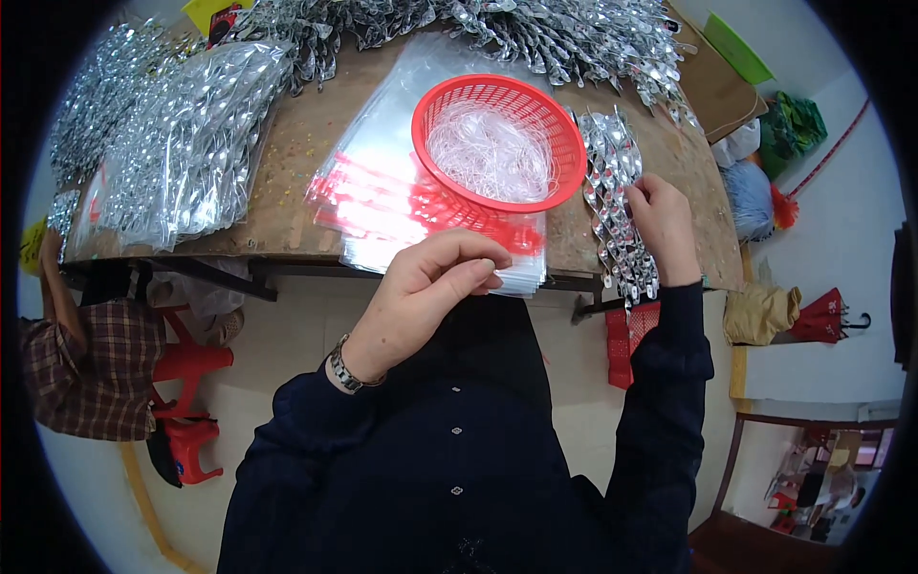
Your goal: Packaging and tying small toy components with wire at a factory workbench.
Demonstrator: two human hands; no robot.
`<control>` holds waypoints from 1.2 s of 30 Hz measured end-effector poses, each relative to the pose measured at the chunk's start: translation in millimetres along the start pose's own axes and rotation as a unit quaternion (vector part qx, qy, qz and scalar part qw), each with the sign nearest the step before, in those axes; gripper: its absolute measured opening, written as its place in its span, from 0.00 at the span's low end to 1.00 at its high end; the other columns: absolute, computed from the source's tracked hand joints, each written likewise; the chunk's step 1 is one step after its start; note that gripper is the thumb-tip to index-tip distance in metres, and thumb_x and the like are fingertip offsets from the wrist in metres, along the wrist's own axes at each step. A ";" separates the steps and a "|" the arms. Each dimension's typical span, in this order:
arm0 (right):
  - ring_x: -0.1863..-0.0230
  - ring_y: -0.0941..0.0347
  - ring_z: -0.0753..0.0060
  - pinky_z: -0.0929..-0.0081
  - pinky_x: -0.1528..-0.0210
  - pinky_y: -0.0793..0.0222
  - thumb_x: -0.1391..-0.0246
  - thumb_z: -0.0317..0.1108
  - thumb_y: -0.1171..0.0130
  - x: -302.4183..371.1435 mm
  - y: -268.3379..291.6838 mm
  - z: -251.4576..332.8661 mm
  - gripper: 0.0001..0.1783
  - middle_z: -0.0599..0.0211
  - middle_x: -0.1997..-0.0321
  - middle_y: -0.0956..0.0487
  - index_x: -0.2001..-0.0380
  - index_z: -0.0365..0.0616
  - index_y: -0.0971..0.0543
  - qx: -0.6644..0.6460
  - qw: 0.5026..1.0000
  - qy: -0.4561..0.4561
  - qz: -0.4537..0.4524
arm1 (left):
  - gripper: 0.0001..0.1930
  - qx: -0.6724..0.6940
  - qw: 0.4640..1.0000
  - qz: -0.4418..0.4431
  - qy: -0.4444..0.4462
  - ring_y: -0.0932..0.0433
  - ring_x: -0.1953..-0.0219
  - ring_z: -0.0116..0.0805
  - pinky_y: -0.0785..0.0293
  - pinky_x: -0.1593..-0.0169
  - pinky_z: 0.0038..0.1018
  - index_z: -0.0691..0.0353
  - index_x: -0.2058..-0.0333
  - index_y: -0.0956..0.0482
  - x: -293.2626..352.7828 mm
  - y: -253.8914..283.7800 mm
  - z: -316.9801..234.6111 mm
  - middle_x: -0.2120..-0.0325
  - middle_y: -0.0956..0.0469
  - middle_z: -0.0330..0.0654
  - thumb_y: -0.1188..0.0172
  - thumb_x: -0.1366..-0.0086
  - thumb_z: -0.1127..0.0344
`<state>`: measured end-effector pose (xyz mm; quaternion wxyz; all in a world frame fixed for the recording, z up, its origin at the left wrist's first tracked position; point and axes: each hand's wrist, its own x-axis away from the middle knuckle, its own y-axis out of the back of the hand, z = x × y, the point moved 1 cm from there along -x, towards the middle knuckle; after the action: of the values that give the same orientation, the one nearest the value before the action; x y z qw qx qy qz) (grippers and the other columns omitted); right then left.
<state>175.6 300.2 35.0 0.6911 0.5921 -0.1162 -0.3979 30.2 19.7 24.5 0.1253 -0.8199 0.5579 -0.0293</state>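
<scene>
My left hand is in front of the table's near edge, thumb and fingertips pressed together; anything between them is too fine to see. A bundle of silver twisted strips lies on the table at the right, its lower ends hanging over the edge. At the bundle's right side, my right hand has its fingers pinched on the strips. Between and beyond the hands stands a red plastic basket with tangled clear thread inside. Under it is a stack of clear plastic bags with red-printed ends.
More silver strips are heaped along the far side of the table. A filled clear bag lies to the left. Another person in a checked shirt works at far left beside red stools. A red crate stands under the table.
</scene>
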 end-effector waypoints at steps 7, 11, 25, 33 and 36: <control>0.67 0.25 0.46 0.56 0.63 0.32 0.50 0.39 0.45 -29.9 -29.9 -0.6 0.14 0.47 0.74 0.23 0.74 0.37 0.23 0.059 0.998 0.026 0.006 | 0.10 0.021 1.000 0.006 0.017 0.24 0.61 0.25 0.27 0.55 0.21 0.69 0.57 0.25 -1.9 8.6 -1.1 0.63 0.23 0.41 0.51 0.34 0.72; 0.68 0.25 0.46 0.56 0.65 0.32 0.49 0.41 0.43 -25.3 -30.3 11.0 0.15 0.48 0.75 0.23 0.74 0.38 0.22 0.049 0.998 0.033 0.002 | 0.10 0.020 1.000 -0.009 0.019 0.24 0.62 0.26 0.27 0.55 0.21 0.69 0.57 0.26 -1.8 16.6 -8.1 0.63 0.23 0.41 0.51 0.34 0.73; 0.75 0.29 0.72 0.75 0.71 0.35 0.46 0.30 0.45 38.4 14.1 63.4 0.07 0.61 0.77 0.25 0.69 0.36 0.25 -0.125 0.991 0.049 0.005 | 0.10 -0.498 0.822 -0.210 -0.181 0.24 0.69 0.43 0.28 0.61 0.31 0.68 0.64 0.25 -77.9 131.1 -29.7 0.69 0.23 0.48 0.45 0.40 0.67; 0.74 0.29 0.64 0.74 0.71 0.34 0.50 0.24 0.44 82.2 18.2 97.7 0.03 0.58 0.75 0.27 0.71 0.35 0.26 -0.228 0.965 0.086 0.096 | 0.10 -0.749 0.601 -0.277 -0.011 0.22 0.63 0.51 0.24 0.60 0.40 0.65 0.66 0.22 -168.0 219.1 -2.8 0.63 0.24 0.58 0.53 0.40 0.70; 0.72 0.27 0.55 0.70 0.70 0.33 0.52 0.23 0.42 93.7 20.3 104.1 0.04 0.55 0.74 0.25 0.72 0.35 0.25 -0.230 0.962 0.076 0.126 | 0.11 -0.740 0.612 -0.277 0.009 0.22 0.63 0.56 0.26 0.59 0.44 0.67 0.65 0.23 -191.2 235.5 2.1 0.66 0.24 0.58 0.50 0.42 0.67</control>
<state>179.8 159.8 52.6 0.8601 0.4259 -0.0418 -0.2776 -254.9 114.9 -16.0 -0.5437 -0.7491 0.1373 0.3528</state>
